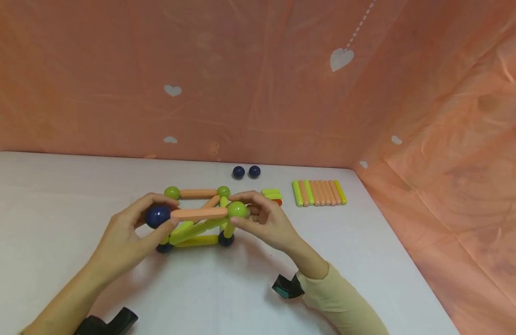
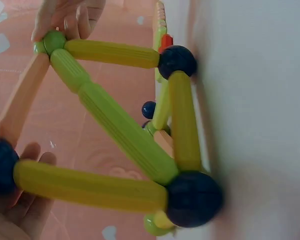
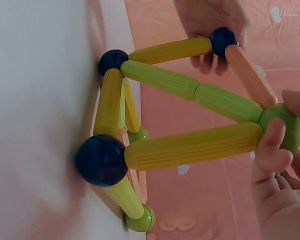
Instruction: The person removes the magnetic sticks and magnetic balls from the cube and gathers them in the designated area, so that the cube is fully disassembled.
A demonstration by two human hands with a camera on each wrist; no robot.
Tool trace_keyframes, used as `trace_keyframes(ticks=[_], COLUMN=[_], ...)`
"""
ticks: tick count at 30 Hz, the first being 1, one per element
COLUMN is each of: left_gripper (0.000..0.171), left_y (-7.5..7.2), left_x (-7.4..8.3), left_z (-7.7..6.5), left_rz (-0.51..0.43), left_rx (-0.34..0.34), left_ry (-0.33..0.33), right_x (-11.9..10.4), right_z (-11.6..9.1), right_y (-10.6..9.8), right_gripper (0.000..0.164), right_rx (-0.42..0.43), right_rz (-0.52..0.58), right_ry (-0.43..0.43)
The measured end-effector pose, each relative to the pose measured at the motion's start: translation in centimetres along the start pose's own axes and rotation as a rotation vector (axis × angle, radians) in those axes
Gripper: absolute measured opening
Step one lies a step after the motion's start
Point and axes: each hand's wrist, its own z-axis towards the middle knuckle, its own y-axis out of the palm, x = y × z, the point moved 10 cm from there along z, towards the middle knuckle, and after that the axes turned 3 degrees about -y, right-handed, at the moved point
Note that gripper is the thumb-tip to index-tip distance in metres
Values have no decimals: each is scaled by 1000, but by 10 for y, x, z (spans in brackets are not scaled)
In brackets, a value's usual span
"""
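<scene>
A frame of toy rods and balls stands on the table, its near face raised upright. My left hand (image 1: 130,232) grips the dark blue ball (image 1: 158,216) at the upper left corner. At the upper right corner, my right hand (image 1: 270,222) pinches the light green ball (image 3: 282,127) between thumb and fingers. An orange rod (image 1: 199,214) joins these two balls. Yellow rods (image 2: 90,186) run down to two dark blue balls (image 2: 194,199) at the base. Two green rods (image 2: 125,130), end to end, cross the face diagonally. Behind lies an orange rod (image 1: 198,193) between two green balls (image 1: 172,192).
Two loose dark blue balls (image 1: 239,172) sit at the back of the white table (image 1: 367,279). A row of orange, green and yellow rods (image 1: 321,193) lies to the right. Several short green and red pieces (image 1: 271,194) show partly behind my right hand. An orange cloth (image 1: 241,93) hangs behind.
</scene>
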Motion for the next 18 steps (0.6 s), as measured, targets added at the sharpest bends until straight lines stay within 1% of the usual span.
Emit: trace_keyframes(ticks=[1,3,5,7,8,9,12,15,18], left_gripper=[24,23,22,25,29,35,47,51,51], left_y=[2,7,13,22,27,32,48,59,65], left_x=[5,16,29,40,44,46,47,43,37], left_z=[2,7,13,19,23,27,38,47,53], left_rz=[11,81,177,287,339,386,485,526,529], left_rx=[-5,-19,-47,-94,-132,-178,-324,-439,-514], left_ry=[21,71,120,138,135,117,62,17,-32], right_x=[0,0,1,1,1,1,2,6,9], right_z=[1,2,3,4,4,4,4,3,1], right_y=[0,1,2,2,2,2,1,0,-1], right_gripper=[39,37,36,36,36,36,37,37,37], right_rx=[4,4,-3,-8,-9,-9,-4,11,29], right_rz=[1,-2,-9,-10,-7,-2,22,60,102], right_ry=[7,14,15,16,15,15,27,56,91])
